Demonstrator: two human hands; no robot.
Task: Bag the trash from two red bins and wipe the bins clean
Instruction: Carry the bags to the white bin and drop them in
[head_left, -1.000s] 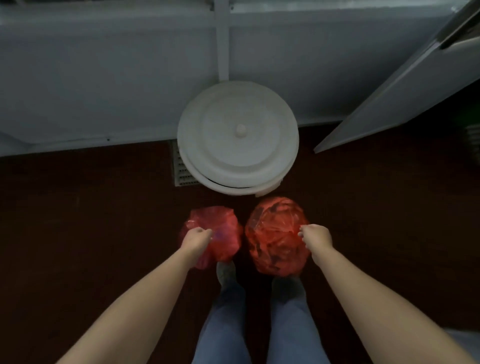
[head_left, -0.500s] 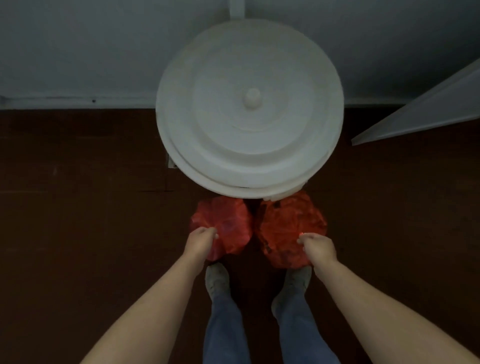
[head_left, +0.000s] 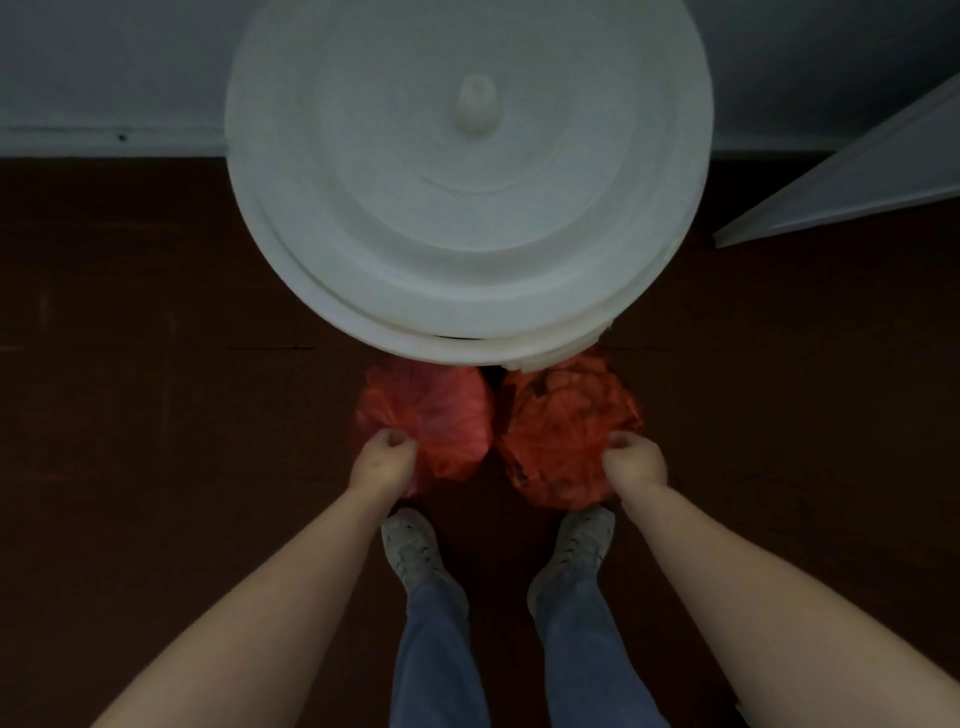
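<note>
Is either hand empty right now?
No, the left hand grips the smaller red bag and the right hand grips the fuller red bag.

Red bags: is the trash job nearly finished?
Partly. Done: both bags are filled and gathered shut. In hand: the left hand grips the smaller red bag, the right hand the fuller red bag, before a lidded white container. Left: the red bins are out of view, so wiping cannot be judged.
</note>
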